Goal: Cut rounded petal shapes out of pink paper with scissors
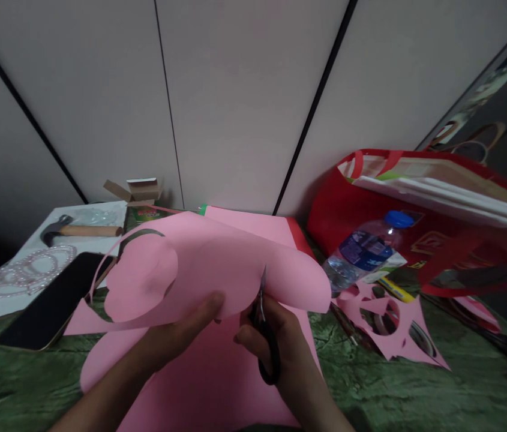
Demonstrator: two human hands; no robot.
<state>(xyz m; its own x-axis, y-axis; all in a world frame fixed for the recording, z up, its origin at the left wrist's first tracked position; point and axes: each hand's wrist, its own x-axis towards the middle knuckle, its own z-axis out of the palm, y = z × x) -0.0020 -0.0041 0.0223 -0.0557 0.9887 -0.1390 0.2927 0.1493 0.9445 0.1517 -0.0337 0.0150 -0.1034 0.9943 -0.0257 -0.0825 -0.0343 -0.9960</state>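
A large sheet of pink paper is held up in the middle, its edges cut into curves. My left hand grips its lower edge, thumb on the near face and the other fingers hidden behind. In my right hand is a pair of scissors with black handles. Their blades point up and meet the paper just right of its middle, beside a rounded lobe. On the left side of the sheet a rounded flap and a thin strip surround a cut-out gap. Beneath lies a stack of pink paper.
At left are a hammer, a string of clear beads, a dark phone and an opened small box. A water bottle, pink paper scraps and a red bag stand or lie at right. A pale wall rises behind.
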